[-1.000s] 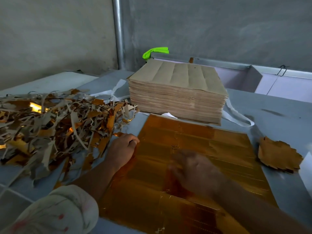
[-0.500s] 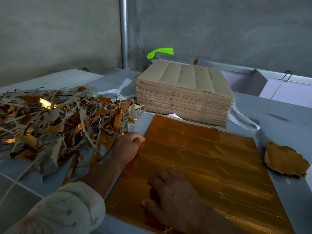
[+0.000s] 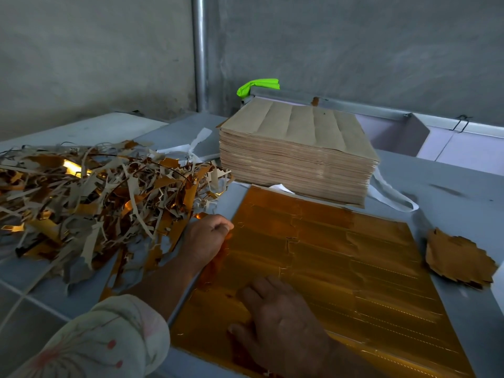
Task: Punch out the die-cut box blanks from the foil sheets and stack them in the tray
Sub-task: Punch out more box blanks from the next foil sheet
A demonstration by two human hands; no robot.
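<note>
Grey tabletop [image 3: 450, 203] is filling most of the view, with a bare concrete wall [image 3: 354, 50] and a metal pipe [image 3: 200, 50] standing behind it. A gold foil sheet [image 3: 327, 255] is lying flat at the centre, its near edge running out of frame at 6 o'clock. At 12 o'clock from it a thick stack of brown-backed sheets [image 3: 297, 148] is sitting on a white strap [image 3: 392, 197], partly hiding the tray [image 3: 417, 137] at 1 o'clock, whose contents are hard to make out. A heap of foil offcuts [image 3: 95, 203] is spreading out at 9 o'clock, cut off by the left border. At 3 o'clock a small pile of jagged brown pieces [image 3: 458, 259] is lying apart from the sheet. The left hand [image 3: 207, 238] is resting on the sheet's left edge with fingers curled under; whether they are pinching anything is hidden. The right hand [image 3: 281, 315] is pressing flat on the foil at 6 o'clock, fingers straight and spread, holding nothing, its wrist blurring into shadow. A floral sleeve [image 3: 103, 342] is covering the left forearm at 7 o'clock.
</note>
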